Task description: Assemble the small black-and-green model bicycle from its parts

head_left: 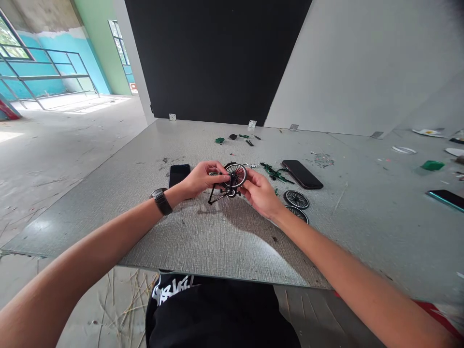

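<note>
Between both hands, just above the table, is a black miniature bicycle [214, 197], tilted. Its small spoked wheel [237, 169], with a dark tyre and pale rim, faces me. My left hand [203, 178] is closed on the bicycle from the left, its fingertips at the middle of the wheel. From the right, my right hand [264, 194] pinches it near the wheel's edge, with some fingers hidden behind. Right of my right hand lie a loose spoked wheel [296, 199] and a second wheel [300, 214], partly covered by my forearm. Dark green bicycle parts [277, 173] lie beyond.
A phone [302, 174] lies to the right and another phone [179, 173] behind my left wrist. Small green and black pieces [219, 140] are scattered toward the black panel [217, 58]. Farther right are a green piece [432, 166] and a third phone [447, 198].
</note>
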`<state>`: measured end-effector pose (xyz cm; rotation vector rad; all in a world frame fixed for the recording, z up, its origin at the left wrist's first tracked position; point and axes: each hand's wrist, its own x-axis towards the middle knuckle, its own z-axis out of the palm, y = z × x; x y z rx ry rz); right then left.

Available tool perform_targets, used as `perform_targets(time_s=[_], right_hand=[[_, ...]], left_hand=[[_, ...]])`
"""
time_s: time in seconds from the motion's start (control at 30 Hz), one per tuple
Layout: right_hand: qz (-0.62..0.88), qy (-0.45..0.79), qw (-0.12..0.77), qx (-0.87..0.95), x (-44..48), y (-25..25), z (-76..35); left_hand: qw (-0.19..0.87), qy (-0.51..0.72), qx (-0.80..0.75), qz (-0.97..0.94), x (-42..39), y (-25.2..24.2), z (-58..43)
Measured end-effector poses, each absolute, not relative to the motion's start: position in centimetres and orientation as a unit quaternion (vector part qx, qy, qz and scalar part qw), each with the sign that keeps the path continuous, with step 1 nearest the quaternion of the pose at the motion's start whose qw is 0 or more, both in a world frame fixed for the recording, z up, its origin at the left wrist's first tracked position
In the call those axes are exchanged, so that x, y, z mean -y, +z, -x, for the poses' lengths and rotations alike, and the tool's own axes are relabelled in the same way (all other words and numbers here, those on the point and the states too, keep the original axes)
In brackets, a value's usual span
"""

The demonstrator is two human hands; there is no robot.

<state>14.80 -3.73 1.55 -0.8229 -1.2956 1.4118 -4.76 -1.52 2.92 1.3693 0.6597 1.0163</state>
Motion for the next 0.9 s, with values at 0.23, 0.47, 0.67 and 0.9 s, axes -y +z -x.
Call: perform_targets(time_s=[0.23,0.47,0.67,0.9], right_hand=[[0.342,0.596,0.528,0.499,3.26,1.07,-14.73],[0.359,0.629,0.538,0.431,3.34,1.24,-14.46],[0.369,0.624,0.542,0.424,3.57,1.25,-14.36],[0.361,0.61,0.546,0.447,3.72,1.16,-14.31]], left_hand=[[0.541,0.439,-0.326,-0.639,1.6,2.87,4.46],[0.55,0.435,-0.33,-0.632,1.75,2.32,4.13],[0.542,0.432,-0.33,-0.641,1.92,2.34,4.19],[0.564,0.426,-0.312,-0.635,1.74,2.16,4.43]])
